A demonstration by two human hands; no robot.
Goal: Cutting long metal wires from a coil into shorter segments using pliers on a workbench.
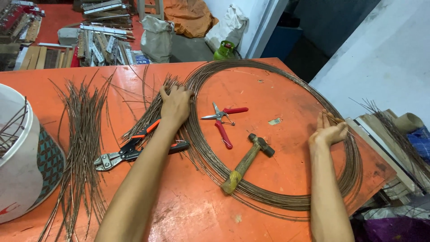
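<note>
1. While both arms reach out over the orange table (pixel 188 210), the big wire coil (pixel 286 199) lies flat on it, held at two sides.
2. Right hand (pixel 330 130): fingers curled around the coil's strands at its right edge, palm turned up, pinching a few wires.
3. Left hand (pixel 175 105): fingers spread, pressed flat on the coil's left edge where it meets a bundle of cut wire pieces (pixel 150 116).
4. Just under the left forearm: bolt cutter (pixel 130 150) with orange-black handles, not held.
5. Between the hands, inside the coil: red-handled pliers (pixel 221 121), and a wooden-handled hammer (pixel 246 163) lying across the coil's near strands.
6. Well left of the left hand: a long spread of cut straight wires (pixel 83 148), then a white bucket (pixel 24 166) with wires in it.
7. Progress, judged: many pieces are already cut, but most of the coil looks uncut, so plenty remains.
8. Beyond the table: sacks, metal parts, a green gas bottle (pixel 224 50).
</note>
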